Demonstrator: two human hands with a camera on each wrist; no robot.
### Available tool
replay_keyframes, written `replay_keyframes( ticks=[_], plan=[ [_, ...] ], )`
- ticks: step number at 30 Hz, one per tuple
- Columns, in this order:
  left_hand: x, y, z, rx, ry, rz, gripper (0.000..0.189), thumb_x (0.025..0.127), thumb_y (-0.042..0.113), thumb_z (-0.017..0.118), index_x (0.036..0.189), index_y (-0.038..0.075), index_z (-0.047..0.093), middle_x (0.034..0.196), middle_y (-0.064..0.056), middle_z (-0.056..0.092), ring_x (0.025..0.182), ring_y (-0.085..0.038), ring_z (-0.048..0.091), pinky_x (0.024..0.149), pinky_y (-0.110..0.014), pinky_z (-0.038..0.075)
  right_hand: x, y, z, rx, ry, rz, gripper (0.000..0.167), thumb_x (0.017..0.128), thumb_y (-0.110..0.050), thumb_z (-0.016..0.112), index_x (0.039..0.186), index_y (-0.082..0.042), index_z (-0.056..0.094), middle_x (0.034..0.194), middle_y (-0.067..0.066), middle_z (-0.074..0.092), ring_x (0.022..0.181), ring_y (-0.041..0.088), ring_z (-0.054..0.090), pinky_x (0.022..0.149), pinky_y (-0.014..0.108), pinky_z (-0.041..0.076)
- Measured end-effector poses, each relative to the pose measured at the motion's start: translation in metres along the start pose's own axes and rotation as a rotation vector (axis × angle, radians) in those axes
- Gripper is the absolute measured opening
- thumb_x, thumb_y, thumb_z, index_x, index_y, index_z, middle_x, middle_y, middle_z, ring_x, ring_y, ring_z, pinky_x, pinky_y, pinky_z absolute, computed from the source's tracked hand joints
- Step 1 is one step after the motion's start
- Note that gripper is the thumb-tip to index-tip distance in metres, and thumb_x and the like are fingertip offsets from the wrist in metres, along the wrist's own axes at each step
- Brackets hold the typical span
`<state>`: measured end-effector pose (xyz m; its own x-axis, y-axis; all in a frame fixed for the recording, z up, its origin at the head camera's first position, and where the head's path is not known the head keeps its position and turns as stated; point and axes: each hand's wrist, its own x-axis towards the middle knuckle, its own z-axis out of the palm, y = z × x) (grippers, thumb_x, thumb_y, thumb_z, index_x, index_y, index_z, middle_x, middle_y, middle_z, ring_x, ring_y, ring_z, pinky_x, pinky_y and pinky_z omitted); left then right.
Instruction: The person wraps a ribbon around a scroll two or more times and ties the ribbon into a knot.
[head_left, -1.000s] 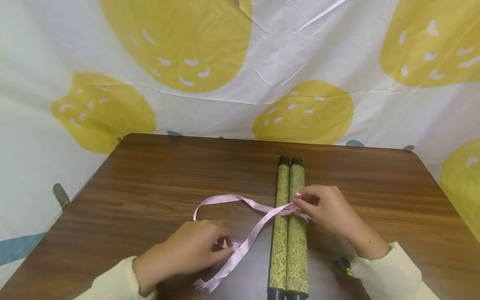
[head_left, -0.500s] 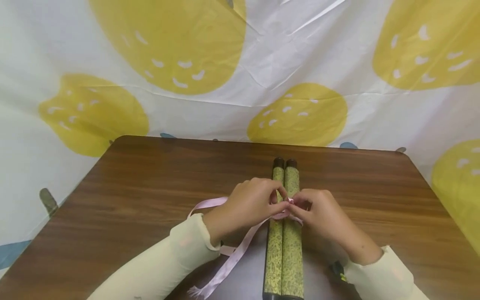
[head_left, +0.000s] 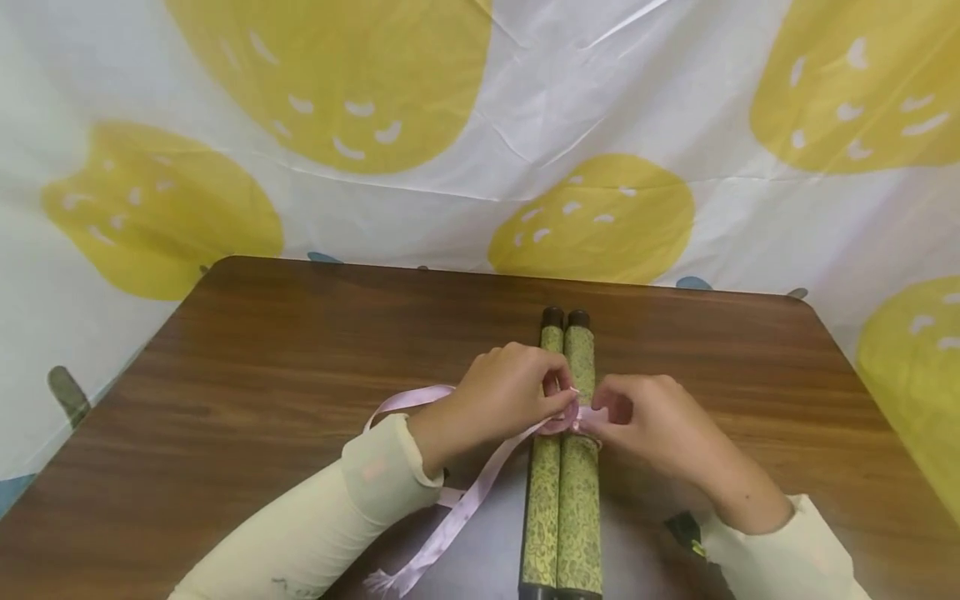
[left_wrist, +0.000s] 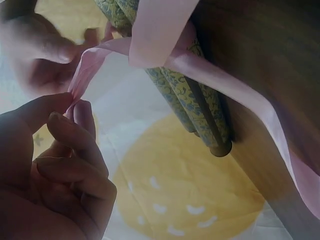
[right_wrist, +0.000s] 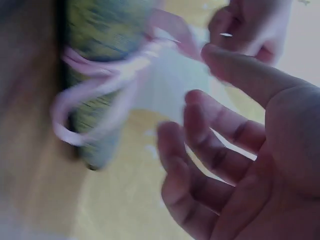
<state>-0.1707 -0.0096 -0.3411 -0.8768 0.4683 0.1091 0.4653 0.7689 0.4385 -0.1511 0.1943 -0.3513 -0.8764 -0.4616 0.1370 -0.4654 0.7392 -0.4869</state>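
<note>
Two slim rolls of a scroll, covered in green-gold patterned cloth with dark end knobs, lie side by side on the table. A pink ribbon runs round their middle, with a frayed tail trailing to the near left. Above the rolls my left hand pinches the ribbon between thumb and index finger; the left wrist view shows the pinched ribbon stretched from the scroll. My right hand is just right of the rolls. In the blurred right wrist view its thumb and bent fingers stand apart, near the ribbon loop.
The brown wood-grain table extends on both sides of the scroll. Behind it hangs a white cloth printed with yellow lemons. A small dark item shows beside the right sleeve.
My left hand has moved from the near-left ribbon up to the right, over the rolls, and now pinches ribbon there. My right hand, earlier pinching the ribbon, has parted its thumb and fingers.
</note>
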Motion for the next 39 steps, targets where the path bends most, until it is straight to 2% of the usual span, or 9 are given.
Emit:
replay_keyframes(
  ticks=[4, 8, 13, 15, 18, 26, 30, 35, 39],
  plan=[
    [0.003, 0.001, -0.001, -0.021, -0.006, 0.009, 0.009, 0.092, 0.039, 0.07, 0.087, 0.031, 0.071, 0.069, 0.02, 0.061, 0.067, -0.004, 0.059, 0.058, -0.029, 0.046, -0.015, -0.021, -0.007, -0.155, -0.033, -0.111, 0.018, 0.084, -0.028, 0.08, 0.077, -0.022, 0.064, 0.063, -0.014, 0.058, 0.056, 0.0, 0.049, 0.052, 0.02, 0.042],
    [0.005, 0.001, -0.003, -0.038, -0.018, 0.01, 0.008, 0.092, 0.038, 0.07, 0.09, 0.031, 0.072, 0.07, 0.019, 0.061, 0.068, -0.005, 0.059, 0.061, -0.03, 0.047, -0.021, -0.045, 0.015, -0.343, -0.089, -0.36, 0.015, 0.08, -0.022, 0.08, 0.084, -0.022, 0.066, 0.069, -0.013, 0.063, 0.059, 0.004, 0.057, 0.051, 0.025, 0.045],
    [0.006, 0.001, -0.004, -0.031, -0.03, 0.014, 0.007, 0.093, 0.038, 0.07, 0.089, 0.032, 0.071, 0.069, 0.02, 0.061, 0.071, -0.004, 0.06, 0.067, -0.033, 0.049, -0.011, -0.055, 0.053, -0.646, 0.098, -0.584, 0.017, 0.078, -0.016, 0.077, 0.085, -0.02, 0.062, 0.069, -0.007, 0.06, 0.054, 0.01, 0.054, 0.044, 0.028, 0.043],
    [0.007, 0.001, -0.004, -0.021, -0.033, 0.022, 0.007, 0.093, 0.037, 0.07, 0.088, 0.032, 0.07, 0.069, 0.019, 0.061, 0.071, -0.004, 0.06, 0.068, -0.034, 0.049, -0.006, -0.057, 0.062, -0.748, 0.159, -0.62, 0.016, 0.079, -0.016, 0.076, 0.085, -0.02, 0.062, 0.066, -0.007, 0.059, 0.053, 0.011, 0.055, 0.043, 0.028, 0.044],
    [0.008, 0.0, -0.004, 0.0, -0.031, 0.03, 0.008, 0.093, 0.038, 0.07, 0.087, 0.032, 0.07, 0.07, 0.019, 0.061, 0.071, -0.005, 0.06, 0.066, -0.034, 0.049, 0.001, -0.06, 0.071, -0.847, 0.174, -0.636, 0.013, 0.079, -0.016, 0.073, 0.083, -0.02, 0.062, 0.062, -0.007, 0.057, 0.054, 0.011, 0.057, 0.046, 0.03, 0.047],
    [0.008, 0.0, -0.007, 0.025, -0.023, 0.038, 0.009, 0.092, 0.039, 0.07, 0.088, 0.031, 0.071, 0.071, 0.017, 0.061, 0.07, -0.006, 0.06, 0.065, -0.032, 0.048, 0.01, -0.063, 0.08, -0.869, 0.173, -0.589, 0.016, 0.079, -0.016, 0.074, 0.07, -0.021, 0.062, 0.069, -0.009, 0.06, 0.055, 0.01, 0.056, 0.044, 0.031, 0.047],
    [0.008, 0.0, -0.008, 0.026, -0.029, 0.033, 0.009, 0.093, 0.04, 0.07, 0.089, 0.032, 0.071, 0.071, 0.017, 0.061, 0.07, -0.005, 0.059, 0.065, -0.032, 0.048, 0.006, -0.062, 0.074, -0.844, 0.125, -0.596, 0.015, 0.077, -0.015, 0.075, 0.07, -0.022, 0.064, 0.076, -0.009, 0.063, 0.064, 0.012, 0.061, 0.05, 0.031, 0.051],
    [0.007, -0.001, -0.008, 0.019, -0.044, 0.02, 0.01, 0.093, 0.04, 0.069, 0.091, 0.031, 0.071, 0.072, 0.017, 0.061, 0.069, -0.005, 0.059, 0.062, -0.029, 0.047, -0.011, -0.059, 0.053, -0.681, 0.044, -0.598, 0.012, 0.077, -0.02, 0.077, 0.075, -0.023, 0.066, 0.074, -0.009, 0.064, 0.061, 0.01, 0.06, 0.049, 0.028, 0.046],
    [0.007, -0.002, -0.006, 0.028, -0.042, 0.023, 0.01, 0.093, 0.04, 0.069, 0.091, 0.03, 0.071, 0.072, 0.017, 0.061, 0.068, -0.005, 0.059, 0.061, -0.029, 0.046, -0.029, -0.053, 0.038, -0.481, 0.023, -0.527, 0.006, 0.08, -0.022, 0.073, 0.077, -0.022, 0.067, 0.072, -0.011, 0.063, 0.059, 0.008, 0.059, 0.052, 0.027, 0.046]
  ],
)
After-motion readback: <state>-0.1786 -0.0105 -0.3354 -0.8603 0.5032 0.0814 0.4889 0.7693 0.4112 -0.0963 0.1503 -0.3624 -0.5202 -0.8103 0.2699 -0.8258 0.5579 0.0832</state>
